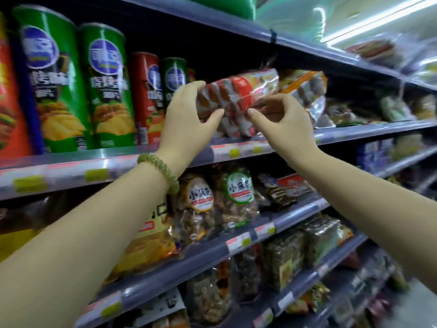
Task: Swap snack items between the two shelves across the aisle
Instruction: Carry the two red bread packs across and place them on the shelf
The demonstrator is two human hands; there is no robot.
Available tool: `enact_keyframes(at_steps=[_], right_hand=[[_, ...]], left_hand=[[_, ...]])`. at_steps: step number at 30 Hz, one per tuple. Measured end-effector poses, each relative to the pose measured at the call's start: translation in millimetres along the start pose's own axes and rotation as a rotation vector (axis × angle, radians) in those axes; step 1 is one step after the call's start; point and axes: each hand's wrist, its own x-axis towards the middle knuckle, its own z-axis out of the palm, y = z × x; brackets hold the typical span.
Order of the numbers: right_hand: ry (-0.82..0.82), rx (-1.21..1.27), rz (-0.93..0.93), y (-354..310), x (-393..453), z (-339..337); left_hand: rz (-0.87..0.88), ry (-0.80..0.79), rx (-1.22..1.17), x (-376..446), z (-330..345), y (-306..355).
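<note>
Both hands, left hand (189,119) and right hand (281,114), grasping the red-and-white snack pack (236,95); slippery wrapper, likely slipping off the shelf (354,132).

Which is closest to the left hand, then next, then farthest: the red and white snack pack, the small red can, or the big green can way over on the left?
1. Red and white snack pack: touching the left hand.
2. Small red can: just left of it.
3. Big green can: far left on the shelf.

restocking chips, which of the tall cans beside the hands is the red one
The red can, third in the row, just left of the left hand. Both big cans left of it and the small one behind are green.
</note>
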Motion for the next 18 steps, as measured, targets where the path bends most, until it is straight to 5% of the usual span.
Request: enact_keyframes(at_steps=[9,18], right_hand=[[-0.017,-0.023,0.127,50,22,-24],[-0.134,0.038,0.059,100,64,-15]], left_hand=[[0.076,-0.011,0.003,33,40,22],[0.018,-0.042,0.203,48,69,20]])
